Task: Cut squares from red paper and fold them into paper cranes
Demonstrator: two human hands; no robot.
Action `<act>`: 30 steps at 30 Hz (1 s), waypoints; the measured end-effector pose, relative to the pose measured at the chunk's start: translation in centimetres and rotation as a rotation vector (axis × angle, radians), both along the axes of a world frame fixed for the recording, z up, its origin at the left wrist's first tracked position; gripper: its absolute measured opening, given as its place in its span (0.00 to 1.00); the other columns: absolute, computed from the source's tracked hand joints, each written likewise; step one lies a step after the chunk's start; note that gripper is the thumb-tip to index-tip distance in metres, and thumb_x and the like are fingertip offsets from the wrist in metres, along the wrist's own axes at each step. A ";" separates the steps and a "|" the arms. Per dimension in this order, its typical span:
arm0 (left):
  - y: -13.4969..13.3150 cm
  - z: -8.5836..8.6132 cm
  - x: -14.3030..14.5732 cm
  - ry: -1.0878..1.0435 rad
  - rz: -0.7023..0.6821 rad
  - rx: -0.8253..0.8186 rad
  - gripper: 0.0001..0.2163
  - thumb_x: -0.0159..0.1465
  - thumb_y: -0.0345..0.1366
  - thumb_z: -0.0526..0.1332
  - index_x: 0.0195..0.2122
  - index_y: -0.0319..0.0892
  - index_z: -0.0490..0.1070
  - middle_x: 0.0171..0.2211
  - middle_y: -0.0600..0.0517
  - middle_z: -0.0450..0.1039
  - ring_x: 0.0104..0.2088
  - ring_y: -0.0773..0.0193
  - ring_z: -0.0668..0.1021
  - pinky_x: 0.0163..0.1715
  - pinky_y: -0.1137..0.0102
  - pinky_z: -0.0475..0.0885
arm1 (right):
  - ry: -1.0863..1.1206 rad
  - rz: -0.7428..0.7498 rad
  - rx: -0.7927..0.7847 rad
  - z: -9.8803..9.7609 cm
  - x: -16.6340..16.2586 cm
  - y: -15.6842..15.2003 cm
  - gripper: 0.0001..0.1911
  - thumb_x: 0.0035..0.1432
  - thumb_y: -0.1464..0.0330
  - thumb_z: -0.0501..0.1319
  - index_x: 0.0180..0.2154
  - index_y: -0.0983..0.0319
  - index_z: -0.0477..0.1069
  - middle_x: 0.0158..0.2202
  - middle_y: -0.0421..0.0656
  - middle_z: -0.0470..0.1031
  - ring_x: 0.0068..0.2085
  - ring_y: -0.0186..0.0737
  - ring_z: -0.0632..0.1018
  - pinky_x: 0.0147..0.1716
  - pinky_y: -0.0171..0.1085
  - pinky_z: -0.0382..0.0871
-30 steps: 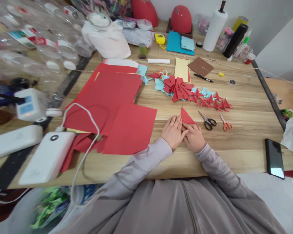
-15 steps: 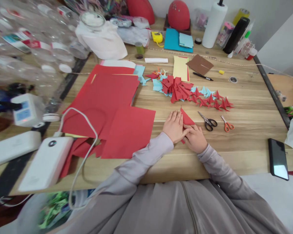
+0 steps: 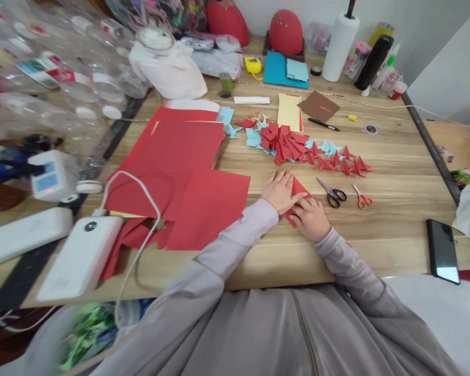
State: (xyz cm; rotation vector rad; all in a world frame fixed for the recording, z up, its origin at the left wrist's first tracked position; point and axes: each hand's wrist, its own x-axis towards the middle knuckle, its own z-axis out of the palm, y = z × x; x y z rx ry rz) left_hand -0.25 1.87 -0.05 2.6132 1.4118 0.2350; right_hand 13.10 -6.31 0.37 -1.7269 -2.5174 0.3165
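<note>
A folded piece of red paper [image 3: 298, 187] lies on the table in front of me, its upper corner and lower tip showing between my hands. My left hand [image 3: 278, 193] rests flat across its left side, fingers stretched out and pointing away from me, the thumb reaching over the paper to the right. From the lower right, my right hand [image 3: 311, 218] lies on the paper with its fingers extended to the left, near the left thumb. Both hands are open and press from above. The paper's middle is partly hidden under them.
Black-handled scissors [image 3: 334, 195] and orange-handled scissors [image 3: 362, 198] lie right of my hands. Folded red paper pieces [image 3: 284, 143] are heaped beyond. Red sheets [image 3: 215, 209] spread to the left, near a white power bank [image 3: 80, 258] with a cable. A phone [image 3: 442, 250] sits far right.
My right hand has shifted slightly down on the red paper, and the hands are a little farther apart. More of the paper shows between them. The camera view has shifted slightly.
</note>
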 end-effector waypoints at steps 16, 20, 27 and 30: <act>-8.6 -1.1 -1.2 -0.132 -0.019 0.168 0.27 0.67 0.46 0.48 0.47 0.23 0.73 0.49 0.32 0.73 0.53 0.45 0.73 0.58 0.54 0.62 | -0.044 -0.055 0.022 -0.5 -0.2 0.5 0.23 0.64 0.64 0.50 0.60 0.59 0.62 0.60 0.48 0.65 0.52 0.48 0.64 0.45 0.44 0.60; -8.6 -1.0 -1.3 -0.187 -0.040 0.176 0.25 0.67 0.44 0.48 0.46 0.26 0.74 0.47 0.33 0.75 0.51 0.47 0.74 0.56 0.54 0.64 | -0.152 -0.081 0.021 0.2 -1.3 1.4 0.23 0.65 0.64 0.48 0.60 0.60 0.61 0.57 0.51 0.65 0.51 0.50 0.64 0.45 0.44 0.62; -8.1 -0.9 -1.8 -0.268 -0.061 0.132 0.24 0.67 0.44 0.47 0.41 0.31 0.77 0.42 0.36 0.77 0.48 0.48 0.74 0.53 0.52 0.65 | -0.263 -0.164 -0.023 1.1 -3.4 3.1 0.21 0.65 0.68 0.47 0.58 0.62 0.63 0.51 0.54 0.67 0.49 0.51 0.66 0.43 0.45 0.65; -8.0 -0.9 -1.8 -0.292 -0.059 0.143 0.23 0.67 0.44 0.47 0.38 0.33 0.78 0.40 0.38 0.78 0.47 0.48 0.74 0.52 0.52 0.65 | -0.267 -0.182 -0.015 1.1 -3.6 4.0 0.21 0.65 0.69 0.47 0.57 0.64 0.64 0.50 0.55 0.67 0.48 0.51 0.67 0.42 0.46 0.65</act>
